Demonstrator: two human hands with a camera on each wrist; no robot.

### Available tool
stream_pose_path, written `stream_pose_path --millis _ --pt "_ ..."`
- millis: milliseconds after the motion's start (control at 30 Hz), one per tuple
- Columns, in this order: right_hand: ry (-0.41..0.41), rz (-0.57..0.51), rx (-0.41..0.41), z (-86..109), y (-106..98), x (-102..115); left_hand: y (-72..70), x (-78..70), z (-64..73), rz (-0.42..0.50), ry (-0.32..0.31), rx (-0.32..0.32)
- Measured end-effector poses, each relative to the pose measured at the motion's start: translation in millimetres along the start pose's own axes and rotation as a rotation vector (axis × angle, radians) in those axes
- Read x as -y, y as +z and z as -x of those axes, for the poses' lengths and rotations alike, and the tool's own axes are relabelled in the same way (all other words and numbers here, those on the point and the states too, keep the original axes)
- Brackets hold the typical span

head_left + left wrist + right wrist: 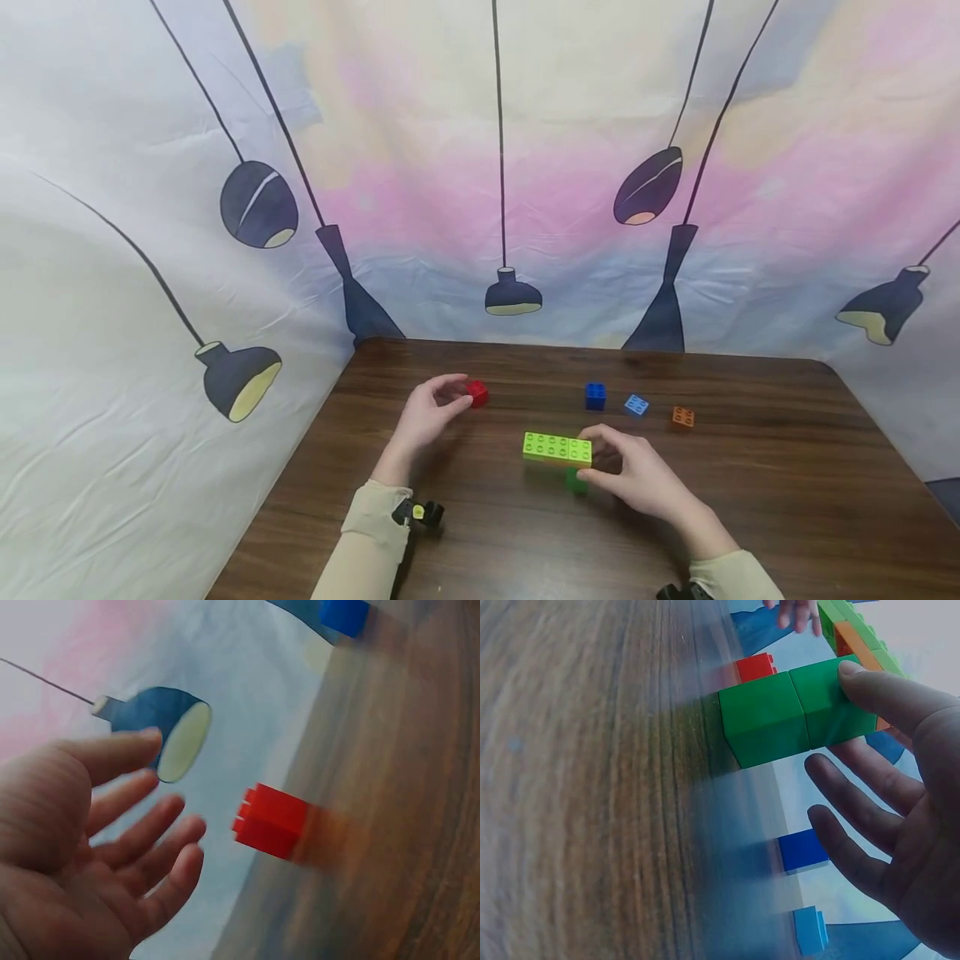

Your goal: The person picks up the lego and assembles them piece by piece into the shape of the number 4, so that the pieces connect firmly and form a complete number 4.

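Beside a red brick (477, 393) at the table's back left is my left hand (426, 412). The left wrist view has its fingers loosely bent, with a gap between them and the brick. My right hand (637, 475) pinches a toy brick build near the middle of the table, thumb on its near side. Lime green bricks (551, 446) form the long top of this build. Under them, the right wrist view has an orange brick (857, 645) and a column of two green bricks (765, 720). The index finger is partly hidden behind the build.
Toward the back of the brown table (510, 550) stand a dark blue brick (596, 396), a light blue brick (637, 405) and an orange brick (683, 417), in a loose row. A cloth printed with lamps (513, 296) hangs behind the table and along its sides.
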State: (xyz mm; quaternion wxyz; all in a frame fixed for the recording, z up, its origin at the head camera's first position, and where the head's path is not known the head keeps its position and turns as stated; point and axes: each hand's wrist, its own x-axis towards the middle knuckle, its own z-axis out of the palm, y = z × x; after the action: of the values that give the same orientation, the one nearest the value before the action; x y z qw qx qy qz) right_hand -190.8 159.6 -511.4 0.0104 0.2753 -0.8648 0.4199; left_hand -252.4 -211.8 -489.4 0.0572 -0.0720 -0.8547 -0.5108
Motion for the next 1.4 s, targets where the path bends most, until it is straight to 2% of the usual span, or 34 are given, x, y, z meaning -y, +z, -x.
stream_pose_path --millis 233,467,633,833,1067,1400 --pt "0.025 0.006 0.007 -0.2 4 1 10.3 21.7 -12.5 -0.093 -0.143 -0.090" --pt "0.071 0.008 0.017 -0.5 5 2 24.0 27.7 -16.2 -0.008 -0.217 -0.111" --pt "0.098 0.016 0.016 -1.5 3 1 34.3 26.6 -19.0 0.028 -0.214 -0.126" --pt "0.100 0.013 0.013 -1.2 2 0 42.6 23.8 -22.7 0.006 -0.194 -0.161" --pt "0.080 0.001 0.011 -0.7 2 -1 45.6 24.6 -21.8 -0.030 -0.167 -0.182" --pt "0.097 0.010 0.016 -1.8 -1 0 47.1 23.9 -23.4 -0.057 -0.173 -0.190"
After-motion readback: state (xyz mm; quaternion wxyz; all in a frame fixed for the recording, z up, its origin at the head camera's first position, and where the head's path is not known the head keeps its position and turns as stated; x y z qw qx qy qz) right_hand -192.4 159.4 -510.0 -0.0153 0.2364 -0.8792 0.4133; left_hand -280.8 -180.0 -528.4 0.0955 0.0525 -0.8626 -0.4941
